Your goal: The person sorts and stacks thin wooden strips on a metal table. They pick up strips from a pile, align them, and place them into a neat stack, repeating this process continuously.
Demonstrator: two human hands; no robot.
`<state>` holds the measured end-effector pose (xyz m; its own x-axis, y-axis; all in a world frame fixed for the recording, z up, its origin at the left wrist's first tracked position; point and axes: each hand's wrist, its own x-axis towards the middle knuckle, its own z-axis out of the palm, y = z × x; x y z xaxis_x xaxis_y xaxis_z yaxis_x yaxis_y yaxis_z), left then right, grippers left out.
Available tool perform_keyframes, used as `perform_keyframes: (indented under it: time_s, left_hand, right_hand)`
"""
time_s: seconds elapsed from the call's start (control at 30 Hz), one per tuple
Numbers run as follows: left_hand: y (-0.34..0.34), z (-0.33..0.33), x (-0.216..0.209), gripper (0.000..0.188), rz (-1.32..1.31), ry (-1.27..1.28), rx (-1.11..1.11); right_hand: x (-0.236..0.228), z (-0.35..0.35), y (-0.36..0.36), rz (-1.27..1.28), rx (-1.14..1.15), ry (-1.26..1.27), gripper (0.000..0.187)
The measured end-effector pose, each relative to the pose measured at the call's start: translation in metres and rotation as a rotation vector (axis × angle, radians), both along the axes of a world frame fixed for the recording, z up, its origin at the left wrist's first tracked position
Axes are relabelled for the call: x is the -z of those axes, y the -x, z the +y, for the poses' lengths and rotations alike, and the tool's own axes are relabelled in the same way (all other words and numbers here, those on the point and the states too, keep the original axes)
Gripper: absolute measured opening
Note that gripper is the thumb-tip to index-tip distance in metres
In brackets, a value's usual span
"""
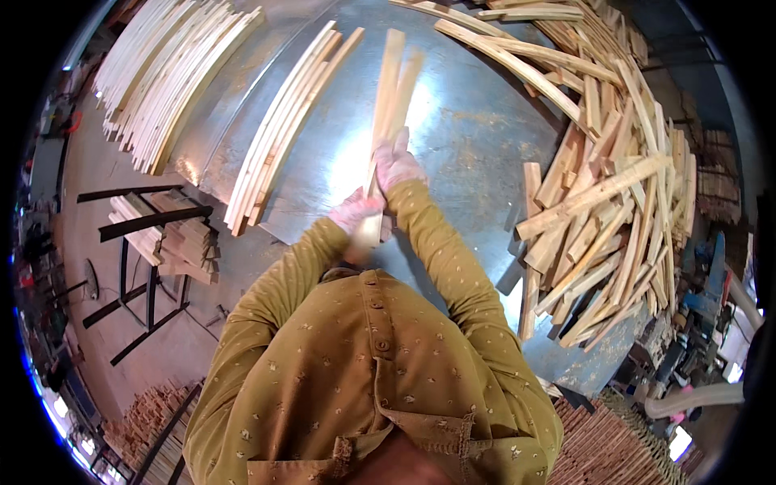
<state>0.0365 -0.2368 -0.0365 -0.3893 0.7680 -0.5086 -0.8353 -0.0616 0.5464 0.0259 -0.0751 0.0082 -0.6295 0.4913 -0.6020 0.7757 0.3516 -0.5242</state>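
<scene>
Two pale wooden strips stand out in front of me over the metal table, side by side and fanned slightly apart at their far ends. Motion blurs them, most of all at the end near my body. My left hand, in a light pinkish glove, is closed around their near part. Farther up, my right hand, gloved alike, grips them from the right side. Some of its fingers are hidden behind the wood. Left of my hands, a small row of wooden strips lies on the table.
The shiny metal table reflects bright light. A large jumbled heap of wooden strips covers its right side. Neatly lined-up strips lie at the far left. Below them, a dark metal stand is beside stacked wood.
</scene>
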Motion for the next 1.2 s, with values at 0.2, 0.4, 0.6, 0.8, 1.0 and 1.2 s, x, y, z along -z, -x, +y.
perform_keyframes:
  time_s: [0.2,0.4,0.6,0.8,1.0,1.2]
  left_hand:
    - [0.021,-0.030,-0.045,0.067,-0.144,0.069,-0.036]
    - [0.040,-0.059,-0.051,0.067,-0.156,0.044,-0.098]
    - [0.045,-0.063,-0.019,0.061,0.144,0.253,0.050]
    - [0.048,-0.063,-0.035,0.060,0.927,1.378,0.285]
    - [0.058,-0.109,-0.033,0.078,1.561,1.432,-0.014]
    - [0.125,-0.103,-0.059,0.125,1.132,1.387,0.377]
  right_hand:
    - [-0.020,0.110,-0.008,0.330,-0.298,-0.838,0.066]
    - [-0.053,0.324,0.006,-0.234,-0.292,-1.177,0.068]
    - [-0.018,0.364,0.017,-0.695,-0.360,-0.987,0.058]
    - [0.004,0.185,-0.039,-0.288,-0.452,-0.329,0.060]
    - [0.032,-0.037,-0.034,-0.083,-0.643,0.291,0.079]
    - [0.071,-0.134,0.018,0.126,-0.744,0.224,0.080]
